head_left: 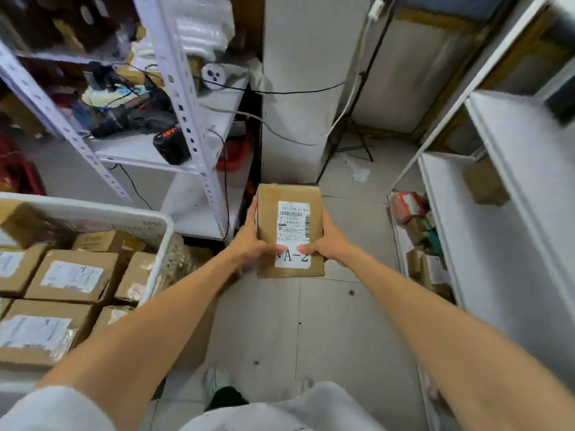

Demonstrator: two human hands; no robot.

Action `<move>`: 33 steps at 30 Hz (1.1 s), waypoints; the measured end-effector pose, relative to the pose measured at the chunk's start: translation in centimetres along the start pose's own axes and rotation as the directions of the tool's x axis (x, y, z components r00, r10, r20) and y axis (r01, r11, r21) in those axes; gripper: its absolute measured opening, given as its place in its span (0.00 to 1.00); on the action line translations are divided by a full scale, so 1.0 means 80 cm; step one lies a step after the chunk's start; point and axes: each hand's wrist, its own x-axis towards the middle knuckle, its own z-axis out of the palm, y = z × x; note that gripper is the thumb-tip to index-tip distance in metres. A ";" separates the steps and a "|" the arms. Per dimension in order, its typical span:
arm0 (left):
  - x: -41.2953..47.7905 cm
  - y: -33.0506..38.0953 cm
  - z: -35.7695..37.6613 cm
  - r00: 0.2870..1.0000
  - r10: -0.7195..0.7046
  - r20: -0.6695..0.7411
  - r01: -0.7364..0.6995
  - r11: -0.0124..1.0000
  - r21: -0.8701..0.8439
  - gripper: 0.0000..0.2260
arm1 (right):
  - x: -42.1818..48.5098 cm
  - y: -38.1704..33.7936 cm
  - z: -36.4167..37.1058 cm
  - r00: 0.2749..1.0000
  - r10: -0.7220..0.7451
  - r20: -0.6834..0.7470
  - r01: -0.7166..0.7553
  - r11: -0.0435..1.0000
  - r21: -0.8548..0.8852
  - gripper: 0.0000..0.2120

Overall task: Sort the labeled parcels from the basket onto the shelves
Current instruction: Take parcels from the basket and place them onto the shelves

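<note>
A brown cardboard parcel (289, 206) hangs in front of me over the floor, its white shipping label face up and marked "A-2". My left hand (252, 241) grips its left edge with the thumb on the label. My right hand (329, 242) grips its right edge, thumb also on the label. At the lower left stands the white plastic basket (149, 222), filled with several more labelled brown parcels (73, 276). A white shelf unit (485, 231) runs along the right, with a brown box (485, 183) on one level and several small parcels (429, 269) on the bottom level.
A white metal rack (189, 119) at the left carries tools, cables and a black battery (171, 144). A white pillar (298, 88) rises straight ahead, with a tripod stand (351, 141) beside it. Grey tiled floor (311, 331) lies between basket and right shelf.
</note>
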 end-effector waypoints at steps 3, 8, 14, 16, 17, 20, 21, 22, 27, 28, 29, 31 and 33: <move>0.042 0.054 0.070 0.991 0.075 0.114 -0.079 0.996 0.030 0.59 | -0.025 0.027 -0.086 0.993 0.014 -0.113 -0.009 0.999 0.042 0.54; 0.099 0.159 0.171 0.914 0.191 0.358 -0.198 0.980 -0.017 0.55 | -0.077 0.053 -0.208 0.934 0.050 -0.354 0.000 0.990 0.140 0.52; 0.142 0.273 0.270 0.754 0.298 0.585 -0.347 0.937 -0.031 0.50 | -0.141 0.067 -0.315 0.769 0.176 -0.614 0.014 0.956 0.292 0.43; 0.148 0.296 0.300 0.682 0.283 0.674 -0.344 0.938 -0.045 0.49 | -0.163 0.078 -0.328 0.684 0.236 -0.690 -0.003 0.947 0.321 0.44; 0.152 0.303 0.317 0.641 0.272 0.718 -0.347 0.937 -0.044 0.49 | -0.175 0.083 -0.331 0.641 0.266 -0.720 -0.019 0.943 0.332 0.45; 0.152 0.311 0.368 0.500 0.254 0.828 -0.384 0.922 -0.051 0.49 | -0.211 0.103 -0.328 0.524 0.343 -0.780 -0.021 0.920 0.390 0.47; 0.148 0.312 0.385 0.470 0.242 0.849 -0.397 0.917 -0.042 0.50 | -0.223 0.110 -0.324 0.485 0.366 -0.794 -0.011 0.911 0.413 0.46; 0.142 0.313 0.402 0.445 0.230 0.865 -0.409 0.912 -0.032 0.50 | -0.236 0.118 -0.321 0.446 0.393 -0.804 -0.006 0.900 0.436 0.46; 0.116 0.301 0.491 0.214 0.161 0.963 -0.389 0.919 -0.067 0.49 | -0.298 0.172 -0.300 0.237 0.524 -0.818 0.004 0.842 0.540 0.43; 0.105 0.298 0.509 0.181 0.137 0.974 -0.390 0.919 -0.057 0.50 | -0.312 0.183 -0.294 0.191 0.552 -0.811 0.015 0.825 0.565 0.42; 0.095 0.294 0.527 0.147 0.110 0.983 -0.392 0.919 -0.045 0.50 | -0.325 0.193 -0.289 0.155 0.578 -0.801 0.019 0.809 0.587 0.42; 0.075 0.282 0.562 0.110 0.074 0.991 -0.396 0.918 -0.025 0.51 | -0.353 0.214 -0.284 0.106 0.630 -0.769 0.025 0.772 0.636 0.43; 0.060 0.271 0.597 0.089 0.037 0.995 -0.385 0.923 0.000 0.52 | -0.381 0.234 -0.288 0.093 0.662 -0.744 0.021 0.745 0.666 0.46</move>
